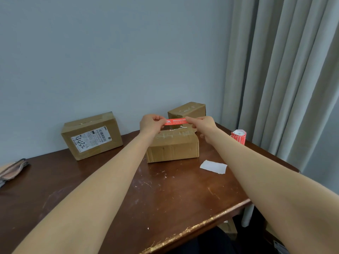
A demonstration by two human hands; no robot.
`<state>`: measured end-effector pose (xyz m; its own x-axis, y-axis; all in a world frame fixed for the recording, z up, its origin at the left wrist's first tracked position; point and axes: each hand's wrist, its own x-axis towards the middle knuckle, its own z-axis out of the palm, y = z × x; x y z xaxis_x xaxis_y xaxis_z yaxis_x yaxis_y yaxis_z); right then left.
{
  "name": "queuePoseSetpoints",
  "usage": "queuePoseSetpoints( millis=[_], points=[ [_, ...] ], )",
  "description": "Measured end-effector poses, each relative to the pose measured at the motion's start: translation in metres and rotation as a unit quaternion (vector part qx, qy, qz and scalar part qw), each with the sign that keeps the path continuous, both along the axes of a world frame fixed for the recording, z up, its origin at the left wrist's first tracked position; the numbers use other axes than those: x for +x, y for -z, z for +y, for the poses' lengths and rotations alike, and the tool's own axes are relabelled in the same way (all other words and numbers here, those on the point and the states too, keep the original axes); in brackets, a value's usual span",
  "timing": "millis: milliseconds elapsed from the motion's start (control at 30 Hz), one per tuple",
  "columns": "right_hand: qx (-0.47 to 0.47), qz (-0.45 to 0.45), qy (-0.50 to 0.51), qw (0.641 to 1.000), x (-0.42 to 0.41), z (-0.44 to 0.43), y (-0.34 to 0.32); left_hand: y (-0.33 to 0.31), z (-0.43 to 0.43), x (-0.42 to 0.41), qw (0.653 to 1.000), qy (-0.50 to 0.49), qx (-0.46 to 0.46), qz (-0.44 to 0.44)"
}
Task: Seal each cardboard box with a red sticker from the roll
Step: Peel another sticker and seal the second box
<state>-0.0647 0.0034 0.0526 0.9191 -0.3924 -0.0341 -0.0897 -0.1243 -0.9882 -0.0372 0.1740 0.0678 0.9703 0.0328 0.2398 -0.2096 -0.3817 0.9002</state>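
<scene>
Fingertips [162,121] of the left hand [151,124] and right hand [201,125] are pinched on the ends of the red sticker [175,121], which is held taut between them in the head view. It should be kept level, centred over the flap seam of the cardboard box [172,146] just below, then pressed flat outward. The roll [238,137] stands well right of the fingers.

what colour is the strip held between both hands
Red with white print, seen in the head view: the sticker.

Grey curtain [284,70] hangs beside the wooden table [165,198].
</scene>
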Motion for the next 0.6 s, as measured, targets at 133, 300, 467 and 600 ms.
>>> queuePoseSetpoints(
  millis=[133, 300, 467, 600],
  points=[
    [0.004, 0.011, -0.015, 1.000, 0.011, 0.011, -0.004, -0.004, 0.012, 0.005, 1.000, -0.002, -0.001, 0.006],
    [-0.029, 0.008, -0.027, 0.999, 0.017, 0.021, -0.007, -0.003, 0.022, 0.009, 1.000, -0.001, 0.004, 0.020],
    [-0.080, 0.020, -0.051, 0.995, 0.026, 0.030, -0.002, 0.004, 0.026, 0.015, 0.999, -0.008, 0.002, 0.043],
    [-0.126, 0.030, -0.053, 0.990, 0.036, 0.029, 0.005, 0.009, 0.026, 0.021, 0.997, 0.000, 0.018, 0.069]
  ],
)
